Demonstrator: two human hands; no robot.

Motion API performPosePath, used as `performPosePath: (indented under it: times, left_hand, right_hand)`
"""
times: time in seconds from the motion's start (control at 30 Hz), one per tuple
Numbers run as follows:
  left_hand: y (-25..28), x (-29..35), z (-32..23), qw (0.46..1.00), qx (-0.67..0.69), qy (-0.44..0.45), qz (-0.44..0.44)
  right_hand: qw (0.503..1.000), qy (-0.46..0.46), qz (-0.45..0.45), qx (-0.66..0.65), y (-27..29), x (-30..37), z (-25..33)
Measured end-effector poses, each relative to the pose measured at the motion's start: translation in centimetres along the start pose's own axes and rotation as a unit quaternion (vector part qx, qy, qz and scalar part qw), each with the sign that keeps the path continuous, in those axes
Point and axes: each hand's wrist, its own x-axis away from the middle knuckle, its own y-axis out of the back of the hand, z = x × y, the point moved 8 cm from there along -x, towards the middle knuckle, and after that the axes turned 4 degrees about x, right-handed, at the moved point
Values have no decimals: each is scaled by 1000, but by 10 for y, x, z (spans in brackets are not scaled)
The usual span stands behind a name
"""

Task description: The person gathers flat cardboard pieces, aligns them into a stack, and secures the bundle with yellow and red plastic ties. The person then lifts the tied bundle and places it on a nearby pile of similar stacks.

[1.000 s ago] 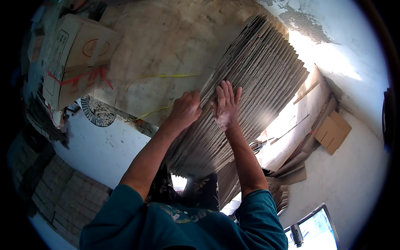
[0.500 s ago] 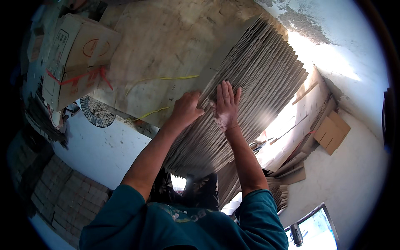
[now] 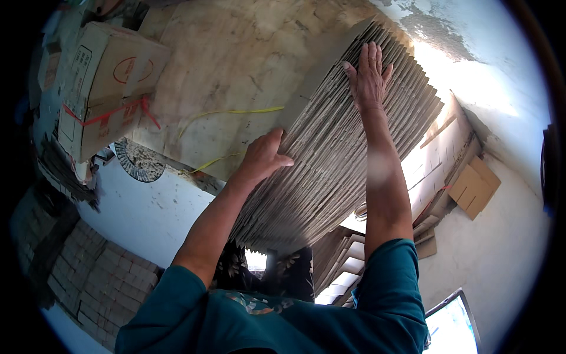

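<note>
A long, thick stack of grey-brown cardboard sheets [image 3: 318, 147] stretches slantwise before me, with its many thin edges turned up. At its left edge is my left hand [image 3: 263, 156], with bent fingers against the outermost sheet and the thumb laid over the edges. My right hand [image 3: 369, 76] lies flat on the edges near the stack's far end, palm down, its fingers outstretched and the thumb apart. Nothing is clasped in it. The tips of my left fingers are partly hidden.
The stack rests on a pale wooden board [image 3: 236, 65], where a yellow strap [image 3: 236, 111] lies. To the left stands a cardboard box [image 3: 112, 82] with red tape. Bundled blocks [image 3: 100, 280] are piled at lower left. Folded cardboard [image 3: 473, 187] leans by the right wall.
My right hand has slid from mid-stack, close to the left hand, up toward the far right end. My left hand has hardly moved.
</note>
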Motion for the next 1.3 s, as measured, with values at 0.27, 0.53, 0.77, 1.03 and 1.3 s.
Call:
performPosePath:
  times: [0.27, 0.53, 0.77, 1.03, 1.3]
  left_hand:
    - [3, 1, 7, 1000, -5, -5, -16]
    - [4, -1, 3, 1000, -1, 5, -3]
    - [4, 2, 3, 1000, 21, -10, -10]
    - [0, -1, 5, 998, 55, -22, 0]
    - [45, -16, 66, 992, 64, -71, -82]
  right_hand:
    - [998, -35, -24, -51, 4, -25, -10]
    - [1000, 14, 24, -2, 21, -19, 1]
    - [976, 200, 54, -64, 61, 96, 118]
    - [962, 238, 40, -127, 31, 119, 146]
    - [957, 246, 95, -119, 28, 114, 152]
